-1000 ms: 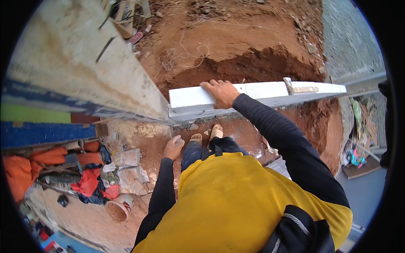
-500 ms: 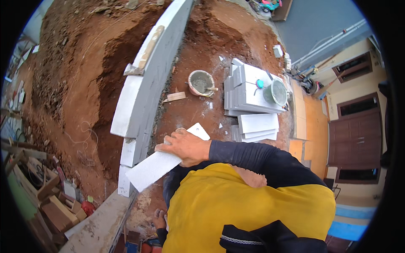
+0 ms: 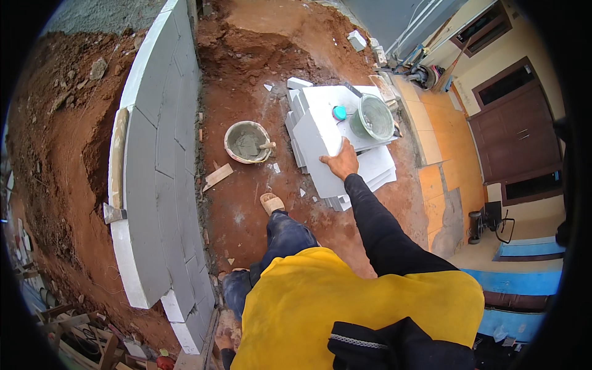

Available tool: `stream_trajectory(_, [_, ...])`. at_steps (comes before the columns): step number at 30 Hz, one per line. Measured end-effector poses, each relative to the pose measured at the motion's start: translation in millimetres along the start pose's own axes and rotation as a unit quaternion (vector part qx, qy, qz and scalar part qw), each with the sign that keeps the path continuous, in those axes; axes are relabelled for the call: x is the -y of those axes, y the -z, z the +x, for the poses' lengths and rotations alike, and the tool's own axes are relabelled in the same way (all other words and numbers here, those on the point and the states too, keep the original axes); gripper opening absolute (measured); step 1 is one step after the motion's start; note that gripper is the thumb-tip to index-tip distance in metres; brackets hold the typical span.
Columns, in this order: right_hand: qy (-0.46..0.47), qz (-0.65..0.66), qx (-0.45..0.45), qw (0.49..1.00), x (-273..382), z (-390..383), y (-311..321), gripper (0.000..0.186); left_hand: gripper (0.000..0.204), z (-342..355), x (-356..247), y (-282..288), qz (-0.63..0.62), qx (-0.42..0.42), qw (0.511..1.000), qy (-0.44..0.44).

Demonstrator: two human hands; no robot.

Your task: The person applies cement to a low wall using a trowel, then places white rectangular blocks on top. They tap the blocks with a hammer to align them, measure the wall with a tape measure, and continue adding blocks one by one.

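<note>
My right hand [image 3: 343,161] is closed on the near edge of a pale lightweight concrete block [image 3: 314,151], its arm stretched forward. The block slants against the stack of similar white-and-grey blocks [image 3: 385,165]; whether it rests there or is lifted, I cannot tell. On that stack stand a green bucket [image 3: 372,117] and a small round teal thing [image 3: 339,113]. Low at the left, my left hand [image 3: 224,340] hangs beside my leg near the foot of the block wall [image 3: 163,154]. Its fingers look loosely apart, with nothing seen in them.
A bucket of grey mortar [image 3: 246,142] with a tool handle stands on the red soil, near a short wooden board [image 3: 217,177]. My slippered foot [image 3: 271,203] is between wall and stack. A wooden strip [image 3: 118,160] lies along the wall top. Orange tiles [image 3: 456,142] edge the right side.
My right hand has swung from beside the wall, where it held a white block, to the block stack. The view has turned, and more of the wall and my leg show.
</note>
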State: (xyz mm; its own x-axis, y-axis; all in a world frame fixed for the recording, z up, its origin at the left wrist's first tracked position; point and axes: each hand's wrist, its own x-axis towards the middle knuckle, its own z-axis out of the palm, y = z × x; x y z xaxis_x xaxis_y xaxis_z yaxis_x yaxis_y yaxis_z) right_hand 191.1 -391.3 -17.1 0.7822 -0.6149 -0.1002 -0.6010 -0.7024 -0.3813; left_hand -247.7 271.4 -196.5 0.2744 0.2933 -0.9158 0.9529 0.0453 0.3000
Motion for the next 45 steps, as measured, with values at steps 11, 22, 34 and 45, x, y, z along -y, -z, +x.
stream_trajectory(11, [0.199,0.118,0.194,0.953,47.2,94.6,27.3,0.101,0.058,-129.3,-267.8,-165.3,-0.021,-0.034,0.959,-0.280])
stream_trajectory(22, [0.699,0.024,0.457,0.549,333.6,-149.2,35.5,0.103,0.054,-182.7,-150.2,-183.9,-0.188,-0.248,0.924,-0.220])
stream_trajectory(34, [0.805,-0.062,0.453,0.377,323.7,-286.6,-3.5,0.094,0.117,-328.2,-167.9,-64.8,0.130,-0.483,0.778,-0.379])
stream_trajectory(45, [0.787,-0.096,0.406,0.454,234.1,-92.7,-168.9,0.080,0.116,-99.6,-389.1,-225.1,0.337,-0.069,0.886,-0.312])
